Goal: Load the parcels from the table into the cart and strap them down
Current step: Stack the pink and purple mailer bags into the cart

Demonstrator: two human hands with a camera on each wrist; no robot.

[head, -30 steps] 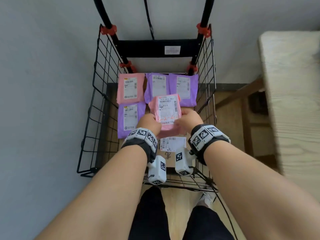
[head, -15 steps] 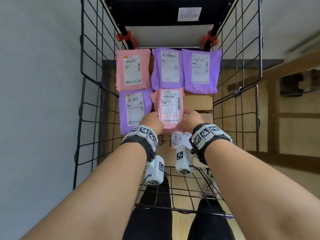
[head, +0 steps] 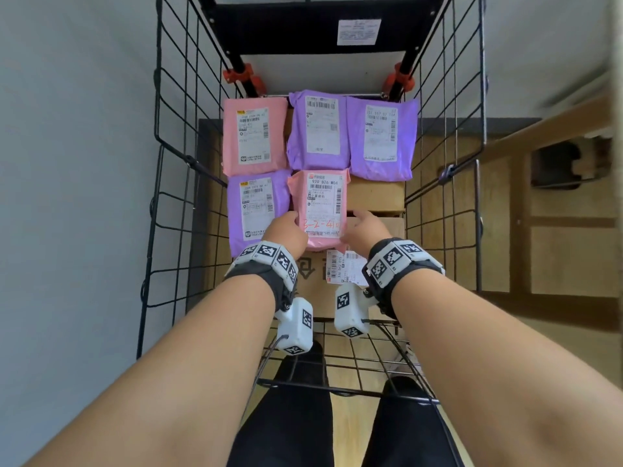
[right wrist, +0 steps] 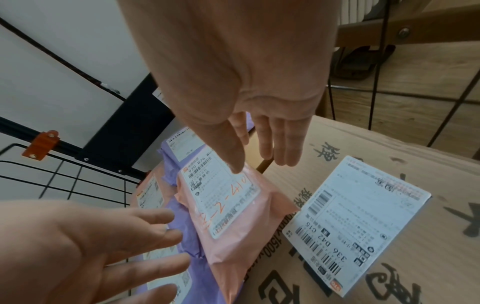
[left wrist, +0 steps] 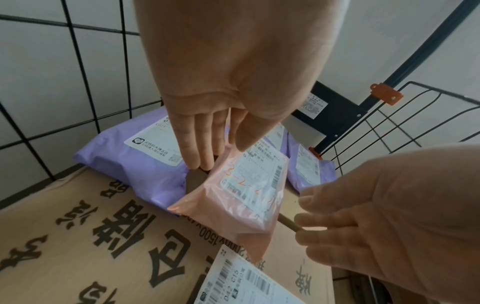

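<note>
A pink parcel (head: pixel 320 207) (left wrist: pixel 233 205) (right wrist: pixel 228 226) with red handwriting on its label lies flat on a cardboard box (head: pixel 374 197) inside the black wire cart (head: pixel 175 197). It lies beside a purple parcel (head: pixel 258 210) and in front of a back row of one pink parcel (head: pixel 254 139) and two purple ones (head: pixel 318 129). My left hand (head: pixel 290 227) (left wrist: pixel 221 156) is at its left edge with straight fingers. My right hand (head: pixel 362 227) (right wrist: pixel 259 166) is at its right edge, thumb touching the label, fingers loose over the box. Neither hand grips it.
A white shipping label (head: pixel 344 264) is stuck on the box near my wrists. The cart's wire walls rise on both sides, its black back panel (head: pixel 303 25) ahead. A grey wall stands left and wooden furniture (head: pixel 556 214) right. My legs are at the cart's front edge.
The pink parcel went from being held tilted above the box to lying flat in the second row. Both hands have let go of it. The view has moved closer over the cart.
</note>
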